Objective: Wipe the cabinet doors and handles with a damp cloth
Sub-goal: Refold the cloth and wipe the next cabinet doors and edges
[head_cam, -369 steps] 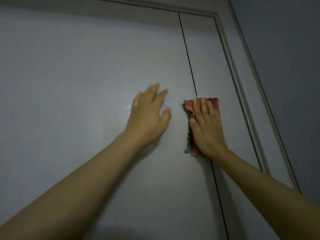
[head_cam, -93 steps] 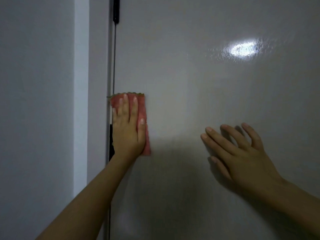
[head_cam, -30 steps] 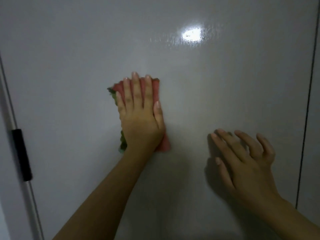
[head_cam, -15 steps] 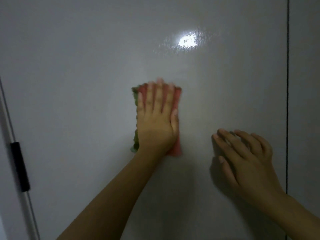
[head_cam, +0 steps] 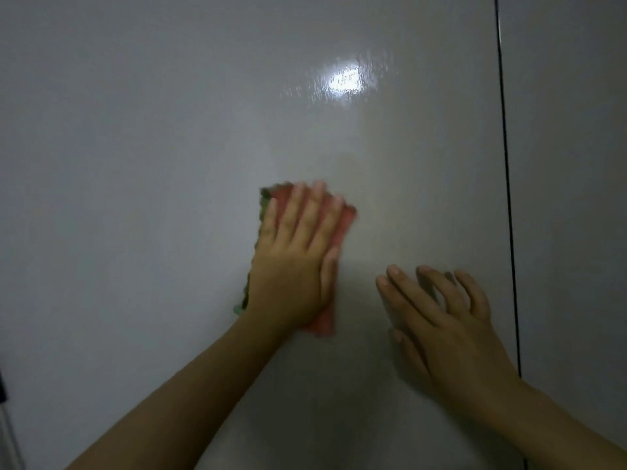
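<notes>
Damp cloth pressed flat on the big cabinet door, mid-panel.

The cabinet door [head_cam: 169,147] is a broad, glossy, stiff panel, likely slick where wet; a seam [head_cam: 505,171] marks its right edge, and a dark handle [head_cam: 2,388] barely shows at far left. The left hand [head_cam: 291,266] lies flat, fingers together, pinning the cloth [head_cam: 342,228]: soft, light, best held under a full palm. The right hand [head_cam: 451,323], fingers spread and holding nothing, braces just beside it, in the cloth's way rightward.
</notes>
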Action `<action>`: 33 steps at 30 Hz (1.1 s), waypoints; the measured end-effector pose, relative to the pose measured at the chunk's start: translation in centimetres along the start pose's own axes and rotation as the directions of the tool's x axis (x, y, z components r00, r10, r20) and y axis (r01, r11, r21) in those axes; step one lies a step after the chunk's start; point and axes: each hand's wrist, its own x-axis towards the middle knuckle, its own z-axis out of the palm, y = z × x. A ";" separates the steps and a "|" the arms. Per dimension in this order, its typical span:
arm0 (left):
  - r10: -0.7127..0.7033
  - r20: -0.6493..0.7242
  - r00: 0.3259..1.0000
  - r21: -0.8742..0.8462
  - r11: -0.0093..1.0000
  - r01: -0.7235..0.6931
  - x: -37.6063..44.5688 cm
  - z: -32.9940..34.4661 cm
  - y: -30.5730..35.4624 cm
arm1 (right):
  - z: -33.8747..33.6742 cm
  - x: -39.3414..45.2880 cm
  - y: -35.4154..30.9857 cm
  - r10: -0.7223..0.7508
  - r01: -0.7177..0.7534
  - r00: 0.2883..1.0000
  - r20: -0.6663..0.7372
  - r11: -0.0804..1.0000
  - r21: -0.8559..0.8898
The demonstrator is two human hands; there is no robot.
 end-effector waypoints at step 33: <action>0.279 0.151 0.948 -0.012 0.960 -0.280 -0.7 0.8 4.6 | -1.2 -2.2 8.0 -0.040 0.041 0.999 -0.018 0.998 0.045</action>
